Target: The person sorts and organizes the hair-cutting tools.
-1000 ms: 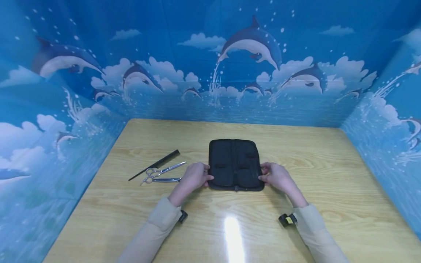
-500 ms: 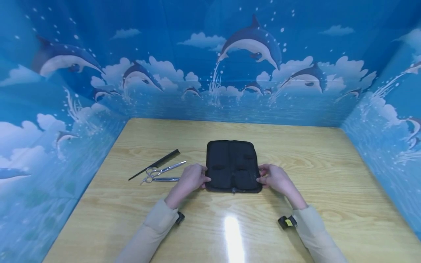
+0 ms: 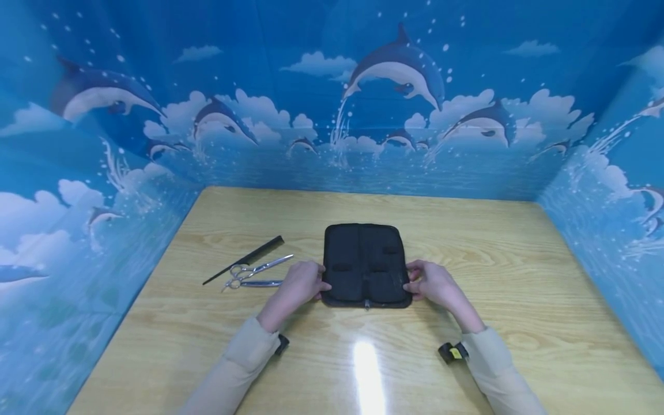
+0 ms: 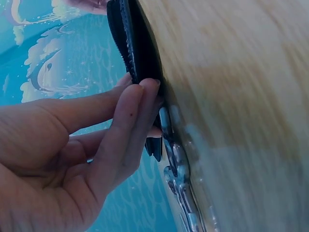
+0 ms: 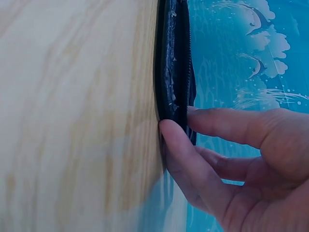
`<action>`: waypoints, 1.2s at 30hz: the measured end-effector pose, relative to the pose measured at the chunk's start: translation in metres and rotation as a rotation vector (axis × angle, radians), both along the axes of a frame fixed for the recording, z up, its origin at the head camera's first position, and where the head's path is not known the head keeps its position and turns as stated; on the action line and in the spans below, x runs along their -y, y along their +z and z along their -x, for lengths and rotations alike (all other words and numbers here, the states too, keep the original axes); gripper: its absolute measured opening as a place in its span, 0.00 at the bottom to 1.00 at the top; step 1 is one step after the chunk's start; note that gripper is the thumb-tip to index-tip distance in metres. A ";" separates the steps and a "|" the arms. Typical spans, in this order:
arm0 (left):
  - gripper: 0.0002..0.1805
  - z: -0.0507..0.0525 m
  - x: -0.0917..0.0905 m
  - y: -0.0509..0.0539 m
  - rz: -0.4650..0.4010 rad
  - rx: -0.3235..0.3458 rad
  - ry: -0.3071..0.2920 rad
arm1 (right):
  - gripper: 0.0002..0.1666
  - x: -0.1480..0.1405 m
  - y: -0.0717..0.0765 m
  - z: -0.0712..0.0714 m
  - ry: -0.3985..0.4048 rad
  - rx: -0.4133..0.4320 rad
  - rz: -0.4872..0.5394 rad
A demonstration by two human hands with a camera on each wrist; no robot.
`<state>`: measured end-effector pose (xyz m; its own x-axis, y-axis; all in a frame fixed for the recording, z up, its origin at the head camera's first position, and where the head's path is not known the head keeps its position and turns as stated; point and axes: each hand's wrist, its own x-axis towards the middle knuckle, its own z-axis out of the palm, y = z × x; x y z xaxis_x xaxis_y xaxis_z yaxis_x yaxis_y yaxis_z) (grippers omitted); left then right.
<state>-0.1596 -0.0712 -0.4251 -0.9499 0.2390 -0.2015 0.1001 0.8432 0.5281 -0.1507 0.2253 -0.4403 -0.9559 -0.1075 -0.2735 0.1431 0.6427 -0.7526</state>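
And it's pinched by the left grip (image 3: 302, 281) at eight o'clock, by the right grip (image 3: 434, 282) at four! Between them, equally near, the black case (image 3: 366, 263) is held open, spine (image 3: 362, 256) aligned twelve to six; a comb (image 3: 254, 253) is seen past nine.

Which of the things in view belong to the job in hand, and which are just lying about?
Apparently part of the job:
open black case, held at both sides
left hand, pinching its left edge
right hand, pinching its right edge

Apparently just lying about:
black comb
silver scissors, partly hidden by the left hand in the head view
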 end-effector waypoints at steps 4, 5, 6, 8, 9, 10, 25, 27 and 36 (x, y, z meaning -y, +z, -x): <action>0.30 0.002 -0.001 0.001 0.013 0.008 0.003 | 0.34 -0.002 0.000 0.000 -0.004 0.001 0.037; 0.30 0.002 -0.001 0.001 0.016 0.009 0.004 | 0.34 -0.002 -0.001 0.000 -0.006 0.005 0.048; 0.30 0.003 -0.001 0.001 0.018 0.007 0.005 | 0.34 -0.003 -0.001 0.000 -0.005 0.010 0.061; 0.30 0.003 -0.001 0.000 0.035 0.003 -0.002 | 0.34 -0.004 -0.001 0.000 -0.006 0.018 0.080; 0.30 0.003 -0.001 0.000 0.043 -0.003 -0.008 | 0.34 -0.004 -0.002 0.000 -0.007 0.021 0.087; 0.30 0.004 -0.001 -0.001 0.054 -0.013 -0.019 | 0.34 -0.005 -0.002 0.000 -0.010 0.023 0.094; 0.09 0.044 0.079 0.024 0.017 -0.275 0.085 | 0.35 -0.010 0.000 0.003 0.008 0.033 0.108; 0.08 0.048 0.093 0.022 0.035 -0.293 0.116 | 0.37 -0.009 0.000 0.004 0.011 0.036 0.108; 0.16 0.047 0.129 0.008 0.217 -0.195 0.188 | 0.37 -0.007 -0.001 0.003 0.021 0.037 0.088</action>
<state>-0.2066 -0.2003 -0.4170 -0.9989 0.0275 -0.0390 0.0135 0.9469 0.3211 -0.1536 0.2319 -0.4408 -0.9427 -0.1525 -0.2967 0.1586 0.5778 -0.8006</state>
